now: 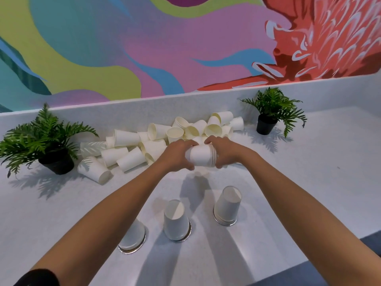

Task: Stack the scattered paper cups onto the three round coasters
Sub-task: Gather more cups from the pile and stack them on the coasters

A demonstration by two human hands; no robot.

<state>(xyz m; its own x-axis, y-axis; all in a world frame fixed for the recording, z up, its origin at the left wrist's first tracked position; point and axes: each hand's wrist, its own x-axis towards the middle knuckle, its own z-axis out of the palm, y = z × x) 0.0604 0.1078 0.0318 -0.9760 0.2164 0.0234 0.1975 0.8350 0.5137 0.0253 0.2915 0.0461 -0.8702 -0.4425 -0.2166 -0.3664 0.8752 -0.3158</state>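
Both hands hold one nested bundle of white paper cups (pixel 201 155) sideways above the counter. My left hand (pixel 178 154) grips its closed end and my right hand (pixel 223 150) grips its rim end. Behind them lies a heap of scattered cups (pixel 156 139) against the back ledge. Near me stand three upside-down cup stacks on round silver coasters: a left stack (pixel 133 236) partly hidden by my left forearm on its coaster (pixel 128 251), a middle stack (pixel 176 220) on its coaster (pixel 188 234), and a right stack (pixel 226 205) on its coaster (pixel 225 223).
A potted fern (pixel 47 141) stands at the left and a smaller potted fern (pixel 272 112) at the back right. The white counter (pixel 309 182) ends at a raised back ledge below a colourful mural. The counter's front edge runs along the lower right.
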